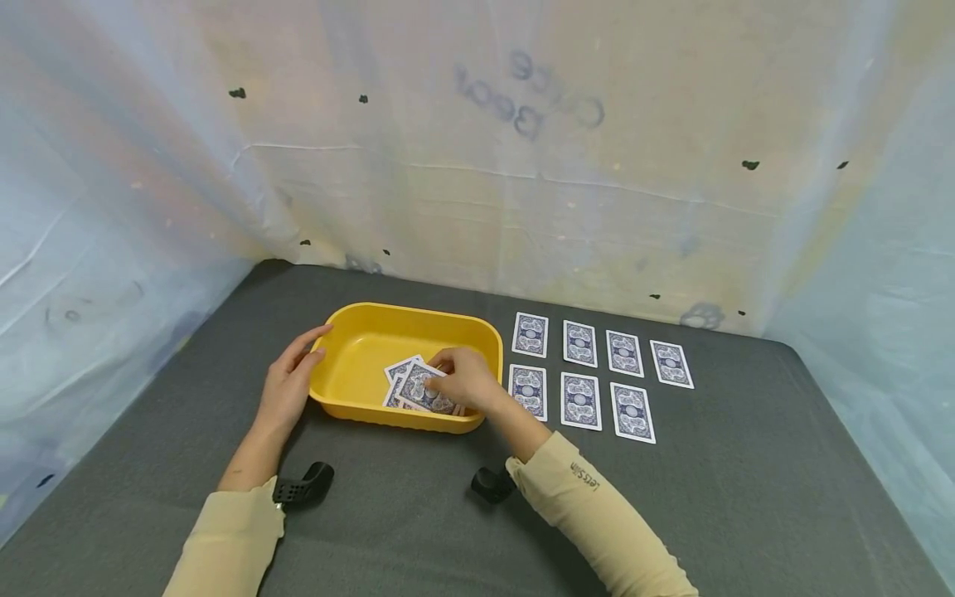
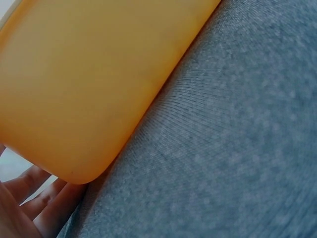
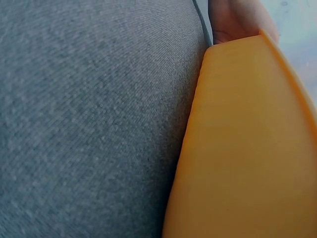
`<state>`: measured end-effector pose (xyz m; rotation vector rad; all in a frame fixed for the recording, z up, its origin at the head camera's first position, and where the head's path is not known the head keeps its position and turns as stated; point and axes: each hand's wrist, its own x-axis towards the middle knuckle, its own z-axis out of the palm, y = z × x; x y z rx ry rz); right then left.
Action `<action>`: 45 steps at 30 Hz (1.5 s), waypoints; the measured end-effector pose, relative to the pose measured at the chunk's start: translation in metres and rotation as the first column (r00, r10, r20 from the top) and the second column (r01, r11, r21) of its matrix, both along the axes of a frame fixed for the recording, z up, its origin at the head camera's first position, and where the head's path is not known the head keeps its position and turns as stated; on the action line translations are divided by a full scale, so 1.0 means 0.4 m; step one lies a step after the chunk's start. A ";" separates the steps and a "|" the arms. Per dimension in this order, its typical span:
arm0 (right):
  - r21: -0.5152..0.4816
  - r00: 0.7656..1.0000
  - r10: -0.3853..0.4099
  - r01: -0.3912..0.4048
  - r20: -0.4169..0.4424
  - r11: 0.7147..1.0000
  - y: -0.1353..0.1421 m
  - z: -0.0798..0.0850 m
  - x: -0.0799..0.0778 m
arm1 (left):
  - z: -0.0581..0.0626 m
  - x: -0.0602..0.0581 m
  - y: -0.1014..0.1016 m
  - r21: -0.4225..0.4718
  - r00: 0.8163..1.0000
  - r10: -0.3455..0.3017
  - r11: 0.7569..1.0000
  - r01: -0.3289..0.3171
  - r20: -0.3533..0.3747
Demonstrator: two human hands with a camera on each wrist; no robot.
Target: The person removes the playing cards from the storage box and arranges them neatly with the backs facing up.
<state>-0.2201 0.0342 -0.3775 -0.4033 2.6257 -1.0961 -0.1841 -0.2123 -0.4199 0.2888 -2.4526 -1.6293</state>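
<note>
A yellow plastic tray [image 1: 406, 417] stands on the dark grey table, with several blue-and-white playing cards [image 1: 403, 369] lying face down in its right half. Inside the tray, my right hand [image 1: 467, 380] pinches a playing card [image 1: 424, 385] between thumb and fingers, above the other cards. At the tray's left end, my left hand [image 1: 287, 383] holds the rim, thumb and index finger at its edge. In the left wrist view, fingers [image 2: 49, 203] of the left hand lie against the tray's outer corner. The right wrist view shows the tray's outer wall [image 3: 242, 139], which hides the cards.
Right of the tray, face-down cards lie in two rows; one far-row card [image 1: 579, 343] and one near-row card [image 1: 580, 401] are among them. A black wrist device [image 1: 492, 484] is near my right sleeve. Pale sheeting [image 1: 522, 207] encloses the table's back and sides.
</note>
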 end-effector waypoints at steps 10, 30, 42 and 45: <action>-0.148 0.992 -0.126 0.121 -0.025 0.981 0.005 0.002 -0.001 | 0.004 0.000 0.000 -0.005 1.000 -0.003 1.000 0.003 0.009; -0.515 0.956 -0.285 0.277 0.066 0.811 0.014 0.001 -0.006 | 0.005 0.001 0.001 -0.002 1.000 -0.008 1.000 0.008 0.014; -0.575 0.942 -0.323 0.315 0.093 0.755 0.022 0.008 -0.001 | 0.003 0.000 -0.002 0.001 1.000 -0.016 1.000 0.016 0.015; -0.582 0.935 -0.341 0.334 0.101 0.742 0.027 0.014 0.001 | 0.003 0.001 -0.003 -0.002 1.000 -0.015 1.000 0.015 0.015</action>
